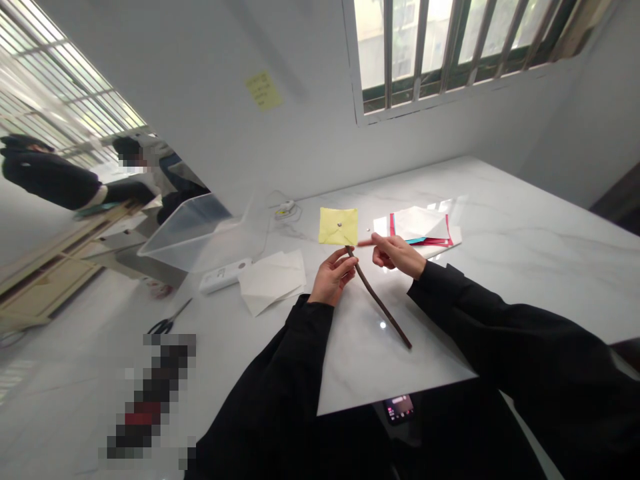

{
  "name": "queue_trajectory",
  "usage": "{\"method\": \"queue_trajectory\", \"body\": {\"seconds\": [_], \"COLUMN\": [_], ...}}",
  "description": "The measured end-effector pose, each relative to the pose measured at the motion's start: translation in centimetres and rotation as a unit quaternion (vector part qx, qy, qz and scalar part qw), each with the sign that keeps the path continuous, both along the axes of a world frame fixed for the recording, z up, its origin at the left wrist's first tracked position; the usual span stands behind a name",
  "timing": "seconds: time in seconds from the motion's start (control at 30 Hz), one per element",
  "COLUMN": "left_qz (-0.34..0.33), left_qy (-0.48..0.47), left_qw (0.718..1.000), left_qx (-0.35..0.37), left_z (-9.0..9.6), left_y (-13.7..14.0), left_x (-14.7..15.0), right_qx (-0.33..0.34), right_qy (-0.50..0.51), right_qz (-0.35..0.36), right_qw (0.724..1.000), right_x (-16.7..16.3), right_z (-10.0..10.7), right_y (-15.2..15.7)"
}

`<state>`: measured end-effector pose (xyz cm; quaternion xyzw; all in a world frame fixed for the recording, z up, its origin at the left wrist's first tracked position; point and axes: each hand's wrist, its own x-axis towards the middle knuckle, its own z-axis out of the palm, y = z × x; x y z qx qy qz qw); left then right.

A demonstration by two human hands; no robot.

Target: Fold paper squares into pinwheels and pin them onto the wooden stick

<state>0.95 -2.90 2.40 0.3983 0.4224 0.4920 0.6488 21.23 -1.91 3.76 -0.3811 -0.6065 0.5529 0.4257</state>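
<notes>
My left hand is closed round the upper part of a thin dark brown stick, which slants down to the right. At the stick's top end is a yellow paper rectangle with folded-looking lines and a small shiny dot in its middle. Just right of the paper, my right hand points toward it with the index finger stretched out. Its other fingers are curled, and I see nothing in them. The index fingertip is slightly blurred and near the paper's lower right corner; whether it touches is unclear.
White sheets lie left, beside a white box-shaped device. Red, blue and white papers are stacked right. Scissors and a clear plastic bin are farther left. A phone is below the table edge. Other people stand at back left.
</notes>
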Motion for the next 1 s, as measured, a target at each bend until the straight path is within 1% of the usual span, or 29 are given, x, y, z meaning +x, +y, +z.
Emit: {"method": "queue_trajectory", "body": {"seconds": [0.07,0.1,0.27,0.33,0.5,0.67,0.93,1.0], "left_qz": [0.003,0.005,0.003,-0.012,-0.055,-0.051,-0.04,-0.039], "left_qy": [0.003,0.003,0.002,0.005,0.016,0.019,0.026,0.029], "left_qw": [1.0,1.0,1.0,1.0,0.998,0.999,0.999,0.999], "left_qx": [-0.001,-0.002,0.0,-0.001,-0.005,0.007,0.001,0.001], "left_z": [0.1,0.1,0.2,0.2,0.0,0.0,0.2,0.2], "left_y": [0.0,0.0,-0.1,-0.1,-0.2,-0.1,-0.2,-0.2], "left_x": [0.0,0.0,0.1,0.1,0.1,0.0,0.1,0.1], "right_qx": [0.015,0.023,0.062,0.079,0.118,0.088,0.091,0.083], "right_qy": [-0.02,-0.021,0.023,0.025,-0.012,-0.045,-0.018,-0.013], "right_qz": [0.031,0.026,-0.083,-0.105,-0.156,-0.169,-0.171,-0.164], "right_qw": [0.999,0.999,0.994,0.991,0.981,0.981,0.981,0.983], "right_x": [-0.2,-0.3,0.1,0.6,1.6,1.8,1.9,1.9], "right_z": [-0.1,-0.1,-0.4,-0.4,-0.1,0.0,-0.4,-0.5], "right_y": [-0.2,-0.2,0.5,0.8,1.1,1.1,1.6,1.6]}}
